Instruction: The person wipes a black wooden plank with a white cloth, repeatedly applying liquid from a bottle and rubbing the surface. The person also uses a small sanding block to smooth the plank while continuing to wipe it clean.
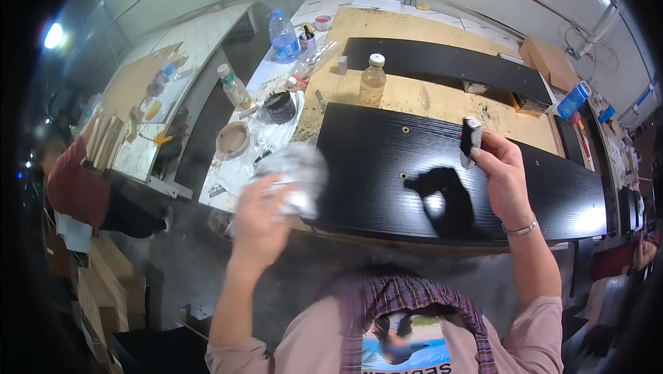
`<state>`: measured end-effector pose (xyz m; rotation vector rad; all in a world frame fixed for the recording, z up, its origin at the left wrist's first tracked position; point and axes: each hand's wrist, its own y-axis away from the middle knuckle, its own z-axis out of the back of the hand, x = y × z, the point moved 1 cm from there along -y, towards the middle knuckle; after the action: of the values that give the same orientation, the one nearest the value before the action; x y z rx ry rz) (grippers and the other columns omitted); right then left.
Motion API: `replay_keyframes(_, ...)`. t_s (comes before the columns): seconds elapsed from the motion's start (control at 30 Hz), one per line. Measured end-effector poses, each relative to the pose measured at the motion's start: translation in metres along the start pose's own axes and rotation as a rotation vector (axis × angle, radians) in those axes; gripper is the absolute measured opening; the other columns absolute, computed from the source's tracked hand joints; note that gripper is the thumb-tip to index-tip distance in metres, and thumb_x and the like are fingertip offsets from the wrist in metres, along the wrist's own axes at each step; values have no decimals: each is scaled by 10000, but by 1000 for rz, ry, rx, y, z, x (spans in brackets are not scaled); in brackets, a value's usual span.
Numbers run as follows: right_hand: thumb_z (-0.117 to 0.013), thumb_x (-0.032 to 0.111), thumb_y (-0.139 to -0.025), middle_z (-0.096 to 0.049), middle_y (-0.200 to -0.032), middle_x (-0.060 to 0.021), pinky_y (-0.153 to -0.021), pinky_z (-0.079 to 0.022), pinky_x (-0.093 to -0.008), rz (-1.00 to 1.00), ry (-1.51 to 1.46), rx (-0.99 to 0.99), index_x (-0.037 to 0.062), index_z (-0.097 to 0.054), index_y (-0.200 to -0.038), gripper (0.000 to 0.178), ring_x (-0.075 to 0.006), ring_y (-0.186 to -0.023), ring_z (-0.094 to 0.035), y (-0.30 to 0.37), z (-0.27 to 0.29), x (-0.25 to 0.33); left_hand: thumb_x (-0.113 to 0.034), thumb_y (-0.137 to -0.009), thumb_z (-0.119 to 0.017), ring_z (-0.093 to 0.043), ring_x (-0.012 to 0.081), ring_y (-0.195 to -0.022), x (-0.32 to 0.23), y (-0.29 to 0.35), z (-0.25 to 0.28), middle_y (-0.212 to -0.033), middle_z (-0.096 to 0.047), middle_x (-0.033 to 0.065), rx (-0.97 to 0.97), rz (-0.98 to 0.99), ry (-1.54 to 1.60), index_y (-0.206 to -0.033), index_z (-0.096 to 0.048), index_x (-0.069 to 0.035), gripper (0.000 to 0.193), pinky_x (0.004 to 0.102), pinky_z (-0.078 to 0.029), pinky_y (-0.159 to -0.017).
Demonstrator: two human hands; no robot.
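Observation:
My left hand (261, 225) is closed on a crumpled white cloth (297, 167), smeared by motion, just off the left end of a black wood-grain board (366, 194). My right hand (503, 170) pinches a small folded pad (471, 140), stained black with whitish parts, and holds it up above the board. What the pad is made of I cannot tell. The shadow of that hand falls on the glossy board, which has several small brass-coloured holes. Beyond the board's far edge stands a bottle (372, 82) with a white cap and cloudy liquid.
Left of the board are a black-smeared can (280, 107), a round tub (233, 140), a green-capped bottle (233, 87) and a large water bottle (282, 37). A second black board (442, 60) lies farther back. A cardboard box (549, 63) sits far right. Another person (79, 184) works at the left bench.

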<state>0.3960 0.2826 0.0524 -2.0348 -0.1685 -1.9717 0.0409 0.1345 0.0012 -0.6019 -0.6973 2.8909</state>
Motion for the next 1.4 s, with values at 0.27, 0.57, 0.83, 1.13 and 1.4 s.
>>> replay_keyframes(0.27,-688,127,-846,-659,-1006,-195,-812,-530,-452,298,781,65,2,-711,-1070,258,-366,-898,-658,-79,-115,-14,15,-921,-529,-597,356,-1123,87,99,22,-1217,-606,200,-390,585,158,-1225,-595,86,320,407,-450,-1015)
replay_keyframes(0.57,-660,122,-824,-641,-980,-225,-834,-550,-486,356,1018,21,-38,-692,-911,185,-398,-899,-664,-137,-192,-58,-42,-896,-607,-611,381,-1104,120,99,-3,-1199,-618,216,-241,443,275,-1207,-631,60,329,434,-462,-997)
replay_keyframes(0.83,-714,74,-798,-660,-943,-206,-814,-548,-420,36,1293,-300,-68,-730,-906,178,-349,-848,-664,-105,-66,-35,-3,-879,-602,-609,381,-1082,142,80,-12,-1171,-628,212,-179,387,326,-1200,-631,62,328,435,-465,-985)
replay_keyframes(1.13,-697,126,-827,-654,-955,-213,-826,-565,-472,287,1058,-129,-23,-680,-824,150,-394,-885,-679,-106,-146,-49,-78,-927,-580,-612,365,-1072,123,43,-23,-1157,-647,214,-120,331,507,-1182,-612,93,309,428,-451,-1003)
replay_keyframes(1.4,-691,161,-869,-678,-992,-250,-825,-569,-465,-87,1407,-517,-44,-718,-884,208,-404,-921,-693,-64,73,-43,-106,-927,-643,-651,286,-887,98,48,21,-1017,-709,203,-297,616,510,-1172,-664,121,334,393,-517,-819)
